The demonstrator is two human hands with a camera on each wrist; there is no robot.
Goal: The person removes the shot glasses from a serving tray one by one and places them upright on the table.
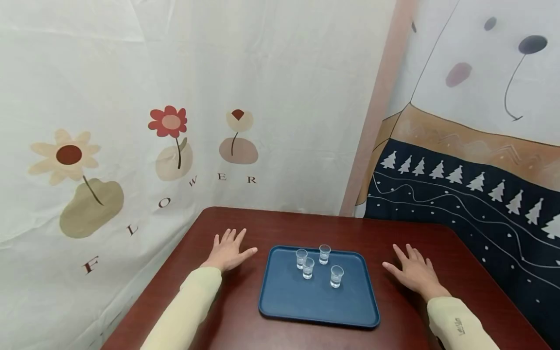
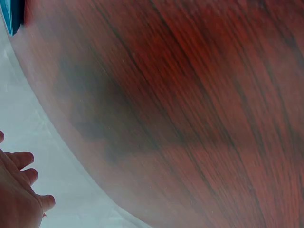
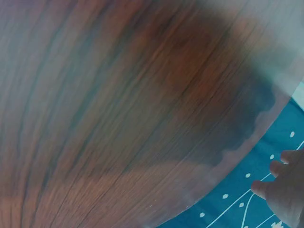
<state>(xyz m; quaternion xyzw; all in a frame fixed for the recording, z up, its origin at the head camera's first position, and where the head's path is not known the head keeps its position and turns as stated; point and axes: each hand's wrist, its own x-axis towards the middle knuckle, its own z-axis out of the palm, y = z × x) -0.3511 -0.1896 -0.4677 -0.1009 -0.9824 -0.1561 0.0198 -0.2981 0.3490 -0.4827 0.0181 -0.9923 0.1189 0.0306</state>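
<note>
On a blue tray [image 1: 315, 304] stand several small clear cups, each with some clear liquid in it. Two of them, a left cup [image 1: 301, 259] and a nearer cup [image 1: 308, 268], are close together. Behind stands a back cup [image 1: 324, 254], and to the right a front cup [image 1: 336, 276]. My left hand [image 1: 226, 253] is held above the table left of the tray, fingers spread, holding nothing. On the tray's other side my right hand [image 1: 414, 273] is likewise spread and holds nothing. Each wrist view shows only part of its hand and the tabletop.
The tray lies on a dark red wooden table [image 1: 236, 311] with rounded corners. Behind and to the left hangs a white cloth [image 1: 297, 97] with printed flowers. A dark blue cloth [image 1: 459, 204] with tree prints hangs along the right side.
</note>
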